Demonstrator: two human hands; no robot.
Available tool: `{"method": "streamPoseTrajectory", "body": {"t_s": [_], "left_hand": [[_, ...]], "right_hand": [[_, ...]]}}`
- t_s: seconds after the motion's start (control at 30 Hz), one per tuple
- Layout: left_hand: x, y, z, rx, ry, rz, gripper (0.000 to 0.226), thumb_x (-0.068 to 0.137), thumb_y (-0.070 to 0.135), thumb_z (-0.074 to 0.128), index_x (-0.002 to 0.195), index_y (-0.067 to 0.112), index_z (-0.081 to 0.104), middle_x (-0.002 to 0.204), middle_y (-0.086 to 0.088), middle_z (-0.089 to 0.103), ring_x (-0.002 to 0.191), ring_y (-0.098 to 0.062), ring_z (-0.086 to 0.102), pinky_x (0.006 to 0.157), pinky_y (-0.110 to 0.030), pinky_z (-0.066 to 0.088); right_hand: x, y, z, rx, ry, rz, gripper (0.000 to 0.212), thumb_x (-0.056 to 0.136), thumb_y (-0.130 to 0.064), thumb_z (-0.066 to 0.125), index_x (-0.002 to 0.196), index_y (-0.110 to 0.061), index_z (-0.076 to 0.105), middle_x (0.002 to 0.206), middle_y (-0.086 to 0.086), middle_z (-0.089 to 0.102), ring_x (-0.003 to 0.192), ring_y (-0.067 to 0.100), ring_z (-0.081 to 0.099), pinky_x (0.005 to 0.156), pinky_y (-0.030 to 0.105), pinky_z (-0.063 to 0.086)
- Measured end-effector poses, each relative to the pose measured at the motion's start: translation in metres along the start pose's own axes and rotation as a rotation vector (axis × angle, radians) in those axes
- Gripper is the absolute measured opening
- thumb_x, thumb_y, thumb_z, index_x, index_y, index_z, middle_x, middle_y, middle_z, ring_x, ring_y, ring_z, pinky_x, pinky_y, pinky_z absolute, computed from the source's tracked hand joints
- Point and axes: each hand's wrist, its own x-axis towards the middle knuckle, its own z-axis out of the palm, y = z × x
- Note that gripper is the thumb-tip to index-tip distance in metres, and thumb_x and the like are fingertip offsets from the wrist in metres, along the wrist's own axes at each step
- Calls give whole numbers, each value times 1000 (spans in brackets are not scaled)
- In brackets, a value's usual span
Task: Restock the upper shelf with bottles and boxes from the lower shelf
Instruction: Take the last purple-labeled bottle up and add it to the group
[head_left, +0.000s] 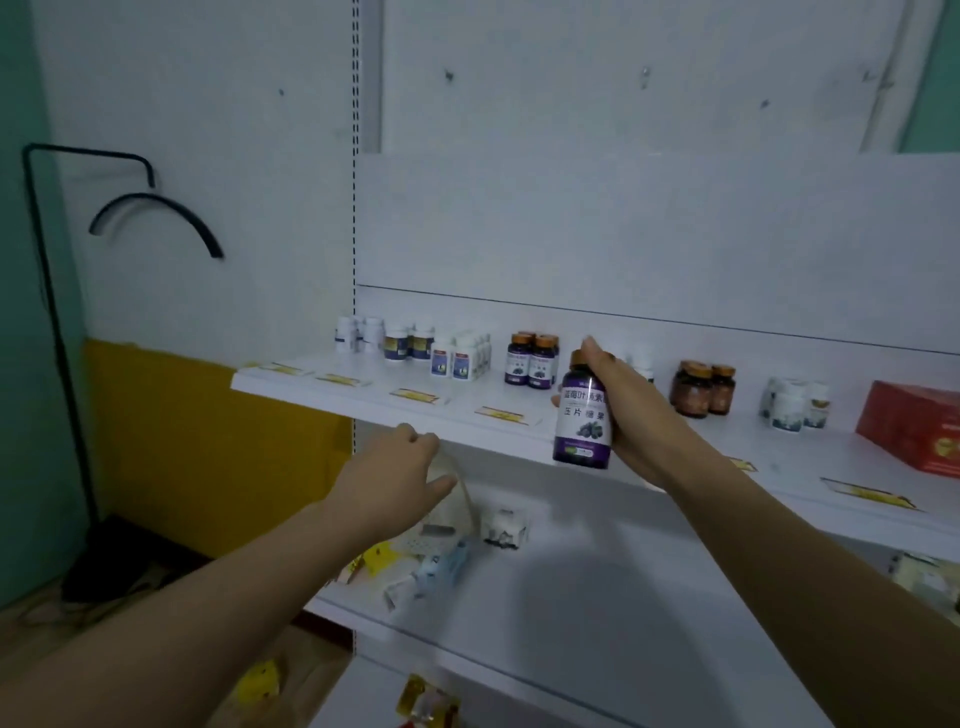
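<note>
The right hand (618, 415) clasps a purple bottle (582, 421) upright at the near edge of the upper shelf (363, 400); the left hand (400, 473) reaches, loosely curled and holding nothing, toward the lower shelf (571, 597). Set down carelessly, the bottle could topple the matching bottles (532, 361) just left.

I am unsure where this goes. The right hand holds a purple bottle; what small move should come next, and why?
Probably set the purple bottle down beside the matching purple bottles on the upper shelf: the right hand holds it upright just in front, and bare shelf shows there.
</note>
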Motion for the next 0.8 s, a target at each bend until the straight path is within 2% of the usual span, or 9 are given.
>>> {"method": "streamPoseTrajectory", "body": {"t_s": [0.17,0.33,0.47,0.6,0.7,0.77,0.8], "left_hand": [[42,-49,-12,-1,37,36,49,90,52,44,127,20,48,127,-5,49,112,-22,49,88,-35,48],[88,-78,-3,-91,78,86,51,90,51,45,132,23,45,131,-4,48,116,-20,48,92,-32,43],[129,-84,18,-100,49,111,50,89,53,45,131,24,45,130,-3,47,116,-19,47,91,-31,43],[178,-84,39,-87,79,139,53,89,54,45,133,24,44,134,-2,47,117,-19,48,92,-30,43],[214,-85,55,-85,69,134,55,89,54,46,134,24,43,136,-3,46,119,-19,47,94,-30,42],[239,-88,61,-58,60,138,54,89,54,45,133,23,43,134,-3,47,118,-19,47,93,-30,42],[251,-89,64,-51,60,139,53,89,53,46,132,23,44,132,-3,48,117,-19,48,92,-30,42]], "right_hand": [[44,-5,37,149,27,-4,28,93,-41,50,96,-15,60,81,4,67,65,18,68,63,31,59],[85,2,49,207,40,19,24,90,-36,56,90,-12,59,82,4,60,72,19,62,62,31,57],[123,18,38,25,41,57,28,91,-41,53,94,-15,63,80,-1,71,70,15,69,67,31,58],[169,36,19,-213,107,65,26,89,-45,55,98,-22,63,85,-17,71,79,3,68,70,25,48],[206,52,3,-297,128,72,17,85,-37,64,97,-25,66,102,-8,68,90,7,63,68,22,49],[231,61,-7,-345,146,88,12,82,-29,69,93,-26,66,105,-5,67,87,6,63,59,17,52],[243,66,-11,-365,164,95,15,80,-25,72,93,-24,65,106,-3,67,86,6,63,56,15,52]]}}
